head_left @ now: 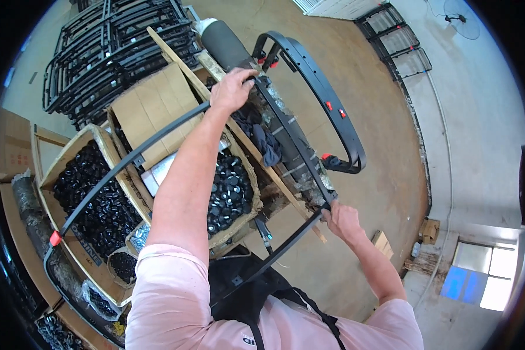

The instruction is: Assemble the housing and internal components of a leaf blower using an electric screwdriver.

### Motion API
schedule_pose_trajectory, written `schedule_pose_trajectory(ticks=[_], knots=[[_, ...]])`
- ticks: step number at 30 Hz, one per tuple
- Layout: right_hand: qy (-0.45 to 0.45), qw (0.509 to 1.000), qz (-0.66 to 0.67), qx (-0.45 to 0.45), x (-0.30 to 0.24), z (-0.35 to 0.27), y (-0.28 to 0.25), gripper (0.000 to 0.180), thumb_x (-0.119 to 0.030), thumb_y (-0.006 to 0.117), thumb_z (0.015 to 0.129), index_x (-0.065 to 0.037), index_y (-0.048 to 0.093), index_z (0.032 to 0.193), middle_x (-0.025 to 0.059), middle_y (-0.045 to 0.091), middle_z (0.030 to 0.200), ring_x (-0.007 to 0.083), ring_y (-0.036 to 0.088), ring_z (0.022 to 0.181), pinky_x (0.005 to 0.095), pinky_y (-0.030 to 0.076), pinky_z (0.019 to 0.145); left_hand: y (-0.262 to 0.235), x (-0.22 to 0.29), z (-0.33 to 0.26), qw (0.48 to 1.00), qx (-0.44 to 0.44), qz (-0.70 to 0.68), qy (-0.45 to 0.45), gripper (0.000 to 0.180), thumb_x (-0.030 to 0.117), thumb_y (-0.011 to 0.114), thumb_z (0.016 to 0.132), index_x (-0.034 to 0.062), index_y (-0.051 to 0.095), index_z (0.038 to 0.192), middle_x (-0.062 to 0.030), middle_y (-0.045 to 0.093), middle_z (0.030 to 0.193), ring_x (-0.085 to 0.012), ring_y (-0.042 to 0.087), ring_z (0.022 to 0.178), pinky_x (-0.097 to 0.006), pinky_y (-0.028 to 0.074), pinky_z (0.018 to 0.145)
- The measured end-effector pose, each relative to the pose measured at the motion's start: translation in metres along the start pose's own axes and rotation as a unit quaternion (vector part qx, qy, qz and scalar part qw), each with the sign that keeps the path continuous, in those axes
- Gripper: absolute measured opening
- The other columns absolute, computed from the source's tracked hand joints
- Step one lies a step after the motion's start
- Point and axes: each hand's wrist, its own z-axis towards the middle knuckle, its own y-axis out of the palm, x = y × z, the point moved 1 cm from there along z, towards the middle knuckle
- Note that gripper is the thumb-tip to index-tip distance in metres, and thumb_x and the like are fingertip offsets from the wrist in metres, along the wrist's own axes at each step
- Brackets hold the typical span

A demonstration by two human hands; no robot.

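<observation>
A black metal tube frame (295, 140) lies across in front of me, its long straight bar running between my two hands. At the far corner, my left hand (232, 91) is closed around the bar. My right hand (342, 220) grips the near corner, where a side bar comes back toward my body. The other side bar curves to the left, down to a red joint piece (55, 238). Under the long bar is a padded roll (291, 149) wrapped in dark and clear film. Beyond it stands a curved black frame (324, 96) with red clips.
Cardboard boxes of small black plastic parts (87, 192) and black caps (230, 189) stand at left, partly under a cardboard sheet (151, 111). A wooden strip (256, 154) crosses beside them. Stacked black frames (116, 52) stand at the back left; more folded frames (394, 41) lean on the right wall.
</observation>
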Motion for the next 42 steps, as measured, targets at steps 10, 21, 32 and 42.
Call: schedule_pose_trajectory(ticks=[10, 21, 32, 42], knots=[[0.074, 0.997, 0.004, 0.037, -0.001, 0.002, 0.026, 0.057, -0.045, 0.05, 0.105, 0.0, 0.076, 0.081, 0.0255, 0.074, 0.08, 0.0426, 0.075, 0.076, 0.0527, 0.06, 0.071, -0.001, 0.021, 0.009, 0.991, -0.001, 0.122, -0.056, 0.09, 0.06, 0.077, 0.084, 0.0129, 0.047, 0.155, -0.0183, 0.072, 0.13, -0.0394, 0.068, 0.121, -0.048, 0.053, 0.105], [0.071, 0.996, 0.026, 0.056, 0.004, 0.002, 0.023, 0.056, -0.044, 0.052, 0.105, -0.002, 0.075, 0.074, 0.0241, 0.074, 0.076, 0.041, 0.075, 0.073, 0.0529, 0.06, 0.069, -0.052, -0.001, 0.013, 0.95, 0.219, 0.212, 0.073, 0.071, 0.053, 0.08, 0.087, 0.0038, 0.062, 0.135, -0.0191, 0.069, 0.119, -0.0365, 0.066, 0.112, -0.048, 0.053, 0.095], [0.056, 0.992, 0.061, 0.093, 0.006, -0.002, 0.022, 0.054, -0.042, 0.055, 0.104, -0.003, 0.073, 0.071, 0.0237, 0.072, 0.071, 0.0417, 0.073, 0.069, 0.0533, 0.058, 0.065, -0.104, -0.039, 0.003, 0.918, 0.199, 0.32, -0.124, 0.055, 0.042, 0.078, 0.092, 0.0023, 0.064, 0.127, -0.0189, 0.07, 0.111, -0.0342, 0.07, 0.101, -0.047, 0.056, 0.088], [0.051, 0.993, 0.065, 0.085, 0.014, -0.002, 0.031, 0.055, -0.043, 0.054, 0.104, -0.005, 0.074, 0.07, 0.0227, 0.071, 0.069, 0.0402, 0.073, 0.067, 0.053, 0.057, 0.066, -0.01, 0.037, 0.009, 0.933, 0.075, 0.344, 0.071, 0.083, 0.065, 0.081, 0.08, 0.0069, 0.057, 0.135, -0.0163, 0.066, 0.124, -0.0377, 0.064, 0.12, -0.052, 0.047, 0.105]])
